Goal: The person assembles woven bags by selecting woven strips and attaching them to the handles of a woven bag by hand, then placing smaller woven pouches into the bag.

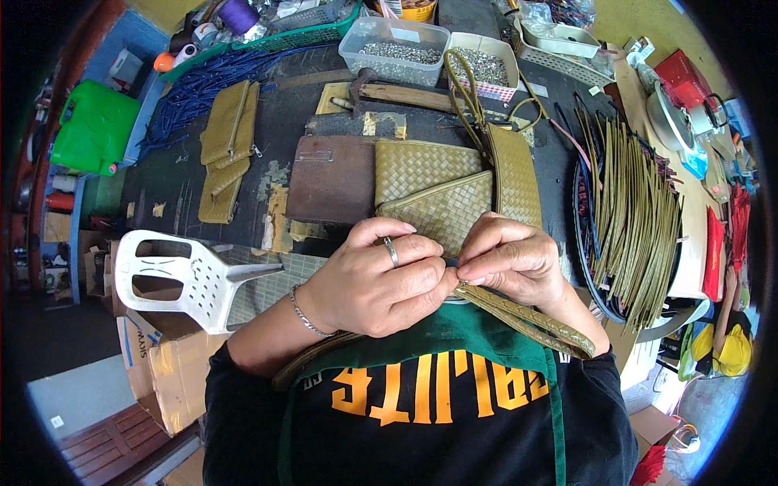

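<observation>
Both forearms come up from the lower edge and meet close in front of the person's chest, wrists bent inward so the knuckles face up. The left hand [374, 279], with a ring on one finger and a thin bracelet at the wrist, is curled with thumb and fingertips pinched together at its right side. The right hand [509, 257] is curled toward it, its fingertips touching those of the left hand; together they grasp the near edge of an olive woven bag [454, 194] where a small dark piece sits between the fingertips, too small to tell what it is. The bag lies on the dark worktop [174, 182] just beyond the hands, its body reaching away from them. A woven strap [527, 320] runs from under the right hand down across the green apron. Just beyond the left hand lies a brown leather piece [332, 178], touching the bag's left side. To the right of the right hand a fan of olive leather strips [636, 219] lies on a round tray. Well beyond the hands stand a clear plastic box of metal fittings [395, 50] and a hammer [389, 93]. Left of the left hand is a white plastic chair [190, 275], and further beyond it a stack of olive pouches [227, 150].
</observation>
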A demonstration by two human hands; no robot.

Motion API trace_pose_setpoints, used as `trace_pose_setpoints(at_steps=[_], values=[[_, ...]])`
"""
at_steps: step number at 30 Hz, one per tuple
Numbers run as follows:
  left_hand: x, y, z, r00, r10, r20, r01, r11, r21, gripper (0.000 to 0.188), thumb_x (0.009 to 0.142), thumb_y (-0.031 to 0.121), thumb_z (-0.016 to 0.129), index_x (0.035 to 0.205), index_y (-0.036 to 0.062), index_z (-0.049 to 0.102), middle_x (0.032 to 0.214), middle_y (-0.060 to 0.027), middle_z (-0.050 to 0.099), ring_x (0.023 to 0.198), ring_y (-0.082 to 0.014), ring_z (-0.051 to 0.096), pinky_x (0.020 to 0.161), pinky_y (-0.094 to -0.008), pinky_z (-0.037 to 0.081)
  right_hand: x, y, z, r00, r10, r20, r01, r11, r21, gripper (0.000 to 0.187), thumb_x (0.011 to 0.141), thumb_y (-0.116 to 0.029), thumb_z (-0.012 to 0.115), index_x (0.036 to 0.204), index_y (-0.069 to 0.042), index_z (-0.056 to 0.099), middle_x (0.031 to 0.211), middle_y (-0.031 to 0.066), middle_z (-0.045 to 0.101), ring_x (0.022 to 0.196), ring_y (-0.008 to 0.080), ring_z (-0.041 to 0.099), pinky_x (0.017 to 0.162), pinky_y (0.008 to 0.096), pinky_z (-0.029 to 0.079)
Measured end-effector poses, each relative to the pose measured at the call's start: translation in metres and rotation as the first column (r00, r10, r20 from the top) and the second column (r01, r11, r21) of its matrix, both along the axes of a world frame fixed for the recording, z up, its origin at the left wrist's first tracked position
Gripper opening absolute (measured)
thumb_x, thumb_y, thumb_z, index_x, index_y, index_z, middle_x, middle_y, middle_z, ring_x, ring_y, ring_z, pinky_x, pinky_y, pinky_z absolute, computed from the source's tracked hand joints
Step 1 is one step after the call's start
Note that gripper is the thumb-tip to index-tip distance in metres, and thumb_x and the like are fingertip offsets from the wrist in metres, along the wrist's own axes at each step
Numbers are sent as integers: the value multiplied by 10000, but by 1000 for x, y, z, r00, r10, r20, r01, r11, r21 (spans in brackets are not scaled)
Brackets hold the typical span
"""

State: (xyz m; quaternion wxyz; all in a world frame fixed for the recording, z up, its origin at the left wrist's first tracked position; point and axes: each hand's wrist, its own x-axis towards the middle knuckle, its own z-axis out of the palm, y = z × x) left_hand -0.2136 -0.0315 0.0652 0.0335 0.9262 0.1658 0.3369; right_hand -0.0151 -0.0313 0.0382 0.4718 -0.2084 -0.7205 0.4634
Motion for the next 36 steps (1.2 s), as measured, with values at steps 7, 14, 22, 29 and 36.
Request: trace_pose_setpoints(at_steps=[7, 14, 22, 29, 36], values=[[-1, 3, 0, 1000, 6, 2, -6, 1000, -16, 156, 647, 122, 616, 789, 57, 616, 768, -16, 586, 792, -159, 558, 723, -301, 360, 5, 9, -1, 997, 70, 29, -72, 996, 59, 183, 646, -36, 649, 828, -46, 643, 790, 61, 594, 709, 177, 550, 625, 275, 432], [0, 7, -4, 999, 24, 34, -23, 999, -34, 158, 655, 124, 617, 801, 64, 617, 768, -19, 586, 788, -157, 560, 711, -291, 367, 9, 10, 3, 993, 89, 79, -98, 988, 117, 239, 658, -6, 624, 897, -20, 622, 833, 83, 590, 737, 204, 556, 653, 302, 439], [4, 9, 0, 1000, -11, 10, 11, 1000, -10, 157, 654, 116, 615, 803, 67, 617, 763, -12, 585, 781, -153, 563, 726, -293, 351, 18, 12, 4, 979, 204, -17, -205, 972, -112, 220, 665, 44, 600, 882, 17, 619, 841, 131, 583, 735, 193, 572, 633, 271, 450], [3, 7, 3, 999, -7, -38, 6, 1000, -2, 152, 657, 109, 601, 801, 64, 617, 763, -11, 584, 779, -152, 562, 731, -299, 348, 17, 16, 20, 969, 200, 147, -185, 977, -108, 148, 691, -35, 646, 832, 7, 631, 772, 105, 599, 672, 168, 589, 584, 237, 466], [2, 6, 3, 1000, 12, -25, -11, 1000, 27, 154, 651, 108, 608, 797, 60, 619, 764, -13, 585, 784, -154, 562, 730, -304, 353, 5, -1, 15, 991, -36, 128, 39, 999, -26, 106, 701, -26, 635, 804, -3, 624, 759, 97, 599, 668, 165, 587, 578, 244, 473]])
